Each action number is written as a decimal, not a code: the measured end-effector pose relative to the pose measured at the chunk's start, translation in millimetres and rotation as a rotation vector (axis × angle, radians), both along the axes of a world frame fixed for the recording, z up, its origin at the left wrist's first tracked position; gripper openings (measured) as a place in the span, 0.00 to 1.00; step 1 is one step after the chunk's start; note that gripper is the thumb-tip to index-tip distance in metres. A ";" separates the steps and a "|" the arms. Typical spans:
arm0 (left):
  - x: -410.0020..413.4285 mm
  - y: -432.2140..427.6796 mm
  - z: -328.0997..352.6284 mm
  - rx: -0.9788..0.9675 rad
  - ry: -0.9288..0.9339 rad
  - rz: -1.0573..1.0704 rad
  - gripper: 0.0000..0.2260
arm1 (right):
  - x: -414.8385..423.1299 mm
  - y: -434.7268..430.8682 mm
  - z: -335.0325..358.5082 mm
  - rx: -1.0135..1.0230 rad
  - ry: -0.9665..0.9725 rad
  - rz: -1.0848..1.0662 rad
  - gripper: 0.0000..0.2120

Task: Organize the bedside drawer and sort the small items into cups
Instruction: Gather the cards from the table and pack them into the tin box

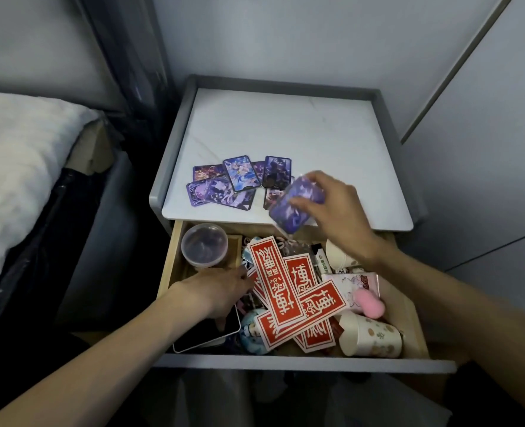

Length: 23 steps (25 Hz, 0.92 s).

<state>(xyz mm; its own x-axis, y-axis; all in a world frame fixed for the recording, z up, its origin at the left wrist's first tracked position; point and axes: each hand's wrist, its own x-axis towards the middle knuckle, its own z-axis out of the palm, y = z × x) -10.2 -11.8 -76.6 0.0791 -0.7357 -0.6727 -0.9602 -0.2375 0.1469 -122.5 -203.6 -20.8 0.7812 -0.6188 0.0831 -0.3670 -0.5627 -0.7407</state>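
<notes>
Open drawer (286, 363) at lower centre, my left hand (215, 291) reaching in palm down, fingers stretched flat beside the red envelopes (289, 297), my right hand (329, 204) held mid-frame over the front edge of the counter (286, 124), fingers pinching a purple card (287, 212), clear cup (204, 246) in the drawer's upper-left corner

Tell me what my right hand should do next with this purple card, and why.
Probably lay the purple card down with the spread of similar cards on the nightstand top. Your right hand holds it just beside them, above the open drawer, so that seems where such cards are being gathered.
</notes>
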 end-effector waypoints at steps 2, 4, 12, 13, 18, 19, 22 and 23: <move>0.4 1.0 1.4 0.005 -0.016 0.029 0.46 | 20.3 -17.8 -1.6 0.148 -0.013 -0.109 0.22; 4.7 1.0 7.2 -0.007 -0.010 0.037 0.38 | 20.0 -20.0 -17.1 0.081 0.051 -0.210 0.26; 2.5 2.2 -3.1 -0.021 0.020 0.013 0.20 | -42.9 75.8 -72.0 -0.211 0.108 0.299 0.11; 0.3 3.3 -5.6 -0.001 0.022 0.002 0.20 | -42.4 79.4 -78.1 -0.152 0.195 0.331 0.12; 3.5 7.1 5.5 -0.033 0.062 0.036 0.15 | -30.5 71.4 -94.2 0.289 0.378 0.262 0.09; 9.1 8.1 14.1 -0.077 0.088 0.070 0.13 | -27.3 71.5 -95.1 0.327 0.385 0.257 0.09; 34.7 14.2 48.1 -0.252 0.151 0.220 0.12 | -15.8 80.6 -95.3 0.389 0.406 0.335 0.10; 45.4 18.1 57.5 -0.307 0.175 0.282 0.13 | -10.6 87.9 -94.1 0.409 0.408 0.375 0.11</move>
